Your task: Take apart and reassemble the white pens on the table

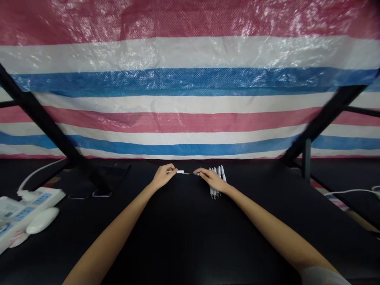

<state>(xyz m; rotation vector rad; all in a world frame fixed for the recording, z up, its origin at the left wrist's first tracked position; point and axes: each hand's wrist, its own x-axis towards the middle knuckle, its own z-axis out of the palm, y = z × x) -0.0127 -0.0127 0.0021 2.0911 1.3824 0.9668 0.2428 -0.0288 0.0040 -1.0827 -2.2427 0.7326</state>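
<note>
My left hand (pixel 162 176) is closed in a pinch on a white pen barrel (pixel 180 171), which sticks out to the right of the fingertips. From its end a thin, dark pen refill (pixel 187 173) runs across to the fingertips of my right hand (pixel 212 180). Those fingers are closed on the refill's far end, where a small clear or grey piece shows, too small to make out. Under and beside my right hand, several white pens (pixel 223 174) lie side by side on the black table (pixel 184 229), partly covered by the hand.
At the left stand a white power strip (pixel 38 200) with a plug and a white rounded device (pixel 42 220). Phone-like dark slabs (pixel 101 193) lie near the left black post (pixel 59 130). Another post (pixel 323 122) slants at the right. Behind hangs a striped sheet (pixel 190 122).
</note>
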